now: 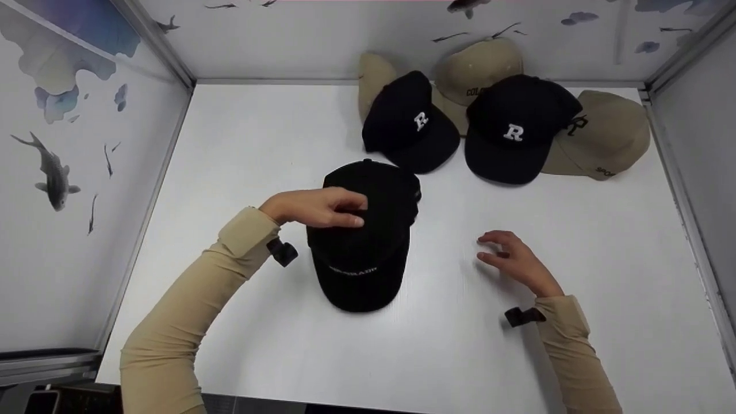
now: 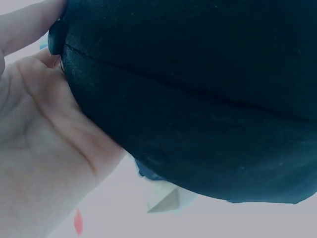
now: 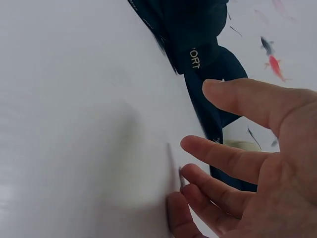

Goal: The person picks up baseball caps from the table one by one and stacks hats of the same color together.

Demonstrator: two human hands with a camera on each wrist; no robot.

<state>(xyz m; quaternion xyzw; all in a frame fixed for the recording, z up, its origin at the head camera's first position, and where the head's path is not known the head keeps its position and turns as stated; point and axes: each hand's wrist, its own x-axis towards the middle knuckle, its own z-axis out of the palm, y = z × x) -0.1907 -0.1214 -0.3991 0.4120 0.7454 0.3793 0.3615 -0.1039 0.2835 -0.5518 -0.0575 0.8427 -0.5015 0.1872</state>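
In the head view a black baseball cap stands left of the middle of the white table, its visor towards me and small pale lettering above it. My left hand grips the top of its crown with bent fingers and thumb. Seen from the left wrist, the crown fills most of the picture; its button lies beside the left fingers, whose far ends are hidden. My right hand hovers right of the cap, fingers loosely bent and holding nothing. Lettering reading "ORT" shows on a dark cap in the right wrist view.
Along the back stand two dark navy caps with a white R. Tan caps lean behind and beside them. Printed walls enclose the table at the back and both sides.
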